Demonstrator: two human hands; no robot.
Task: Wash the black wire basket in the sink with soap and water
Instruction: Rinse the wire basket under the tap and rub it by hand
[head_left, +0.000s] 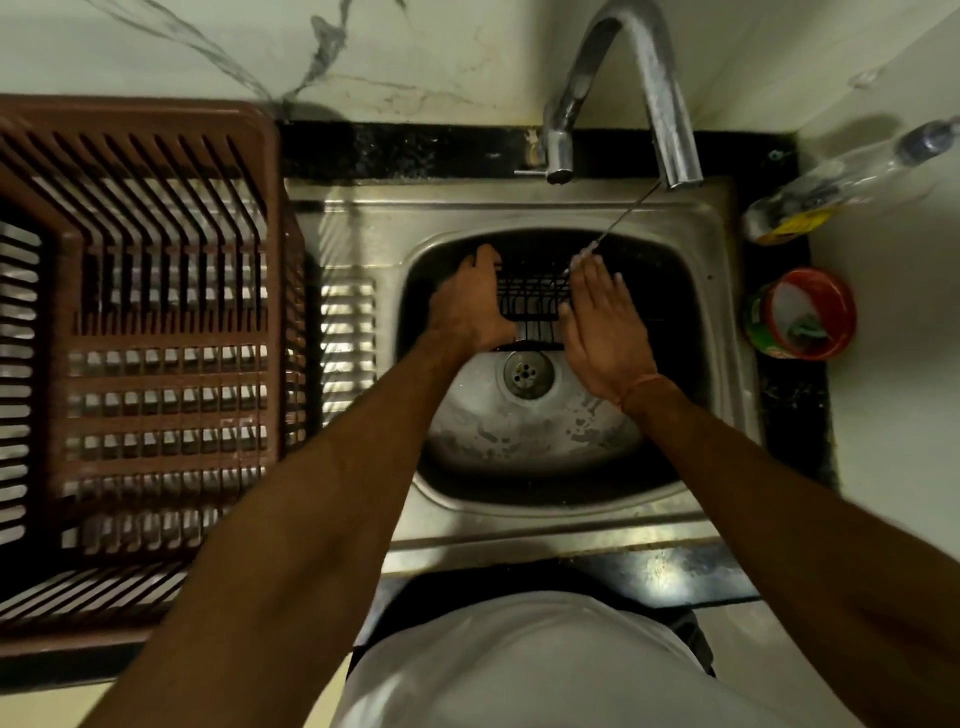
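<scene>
Your left hand (470, 301) grips the black wire basket (531, 306) at frame center, inside the steel sink (717, 322). Your right hand (602, 322) lies flat against its other side, fingers straight. The faucet (649, 104) drops 1 thin stream onto those fingertips. Wet wire may slip; the left fingers' hold looks firm, though shadow hides it.

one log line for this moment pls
step: rinsing | black wire basket in sink | left hand grips | right hand flat against it | tap stream on
</scene>
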